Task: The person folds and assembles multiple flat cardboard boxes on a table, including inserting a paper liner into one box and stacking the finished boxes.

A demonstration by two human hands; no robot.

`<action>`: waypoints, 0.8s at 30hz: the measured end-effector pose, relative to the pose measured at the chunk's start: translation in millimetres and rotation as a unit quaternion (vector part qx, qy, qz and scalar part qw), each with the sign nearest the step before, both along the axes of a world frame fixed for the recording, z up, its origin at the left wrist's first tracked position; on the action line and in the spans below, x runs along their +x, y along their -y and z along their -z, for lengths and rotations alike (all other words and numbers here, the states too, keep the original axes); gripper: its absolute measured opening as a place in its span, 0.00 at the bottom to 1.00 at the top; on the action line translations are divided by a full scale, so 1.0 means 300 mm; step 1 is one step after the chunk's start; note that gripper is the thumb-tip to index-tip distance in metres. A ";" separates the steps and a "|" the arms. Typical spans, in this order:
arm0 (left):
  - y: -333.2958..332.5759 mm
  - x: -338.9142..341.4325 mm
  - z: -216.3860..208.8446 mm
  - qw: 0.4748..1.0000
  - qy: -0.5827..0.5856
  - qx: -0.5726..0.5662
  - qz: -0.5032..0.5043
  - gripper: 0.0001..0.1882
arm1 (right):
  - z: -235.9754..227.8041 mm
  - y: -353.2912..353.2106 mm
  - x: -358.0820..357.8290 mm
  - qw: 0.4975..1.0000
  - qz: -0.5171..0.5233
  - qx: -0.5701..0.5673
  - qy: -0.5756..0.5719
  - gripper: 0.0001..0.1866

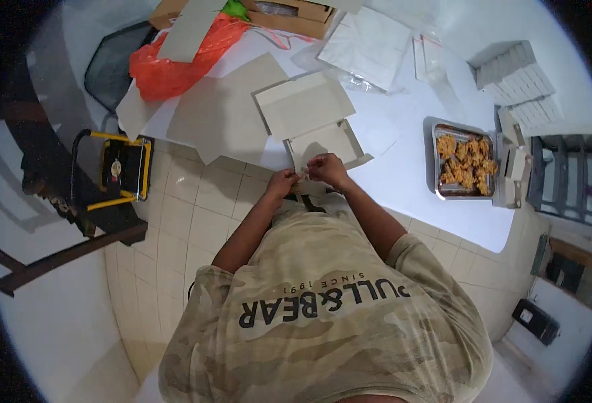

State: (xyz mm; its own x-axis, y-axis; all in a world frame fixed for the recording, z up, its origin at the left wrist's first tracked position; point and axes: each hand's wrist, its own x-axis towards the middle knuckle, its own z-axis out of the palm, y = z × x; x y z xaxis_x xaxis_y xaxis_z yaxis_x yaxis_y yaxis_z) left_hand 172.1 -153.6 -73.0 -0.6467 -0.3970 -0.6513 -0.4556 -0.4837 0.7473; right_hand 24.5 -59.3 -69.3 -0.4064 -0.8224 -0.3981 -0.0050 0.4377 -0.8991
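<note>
An open grey-beige cardboard food box (316,146) lies at the near edge of the white table, its lid (305,106) folded back away from me. My left hand (283,183) is closed at the box's near left corner, fingers pinching its front flap. Just to the right, my right hand (328,170) is also closed on the near side of the box, fingertips bent down close to the left ones. The small parts of the flap between the fingers are mostly hidden.
A steel tray (437,185) of fried chicken pieces (467,164) stands on the table (403,181) at right. Stacked folded boxes (516,74) are behind it. Flat cardboard sheets (225,107), a red plastic bag (175,70) and a white paper pack (366,47) lie farther back.
</note>
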 end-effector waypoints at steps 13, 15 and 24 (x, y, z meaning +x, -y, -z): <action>-0.238 -0.071 -0.133 0.960 0.125 -0.042 -0.245 0.10 | 0.076 -0.013 -0.086 0.960 -0.142 0.075 0.231 0.08; -0.257 -0.079 -0.117 0.944 0.109 -0.076 -0.303 0.11 | 0.018 0.001 -0.098 0.962 -0.125 0.075 0.232 0.07; -0.287 -0.121 -0.130 0.834 0.232 -0.496 -0.073 0.17 | 0.051 0.011 -0.094 0.969 -0.185 0.016 0.161 0.06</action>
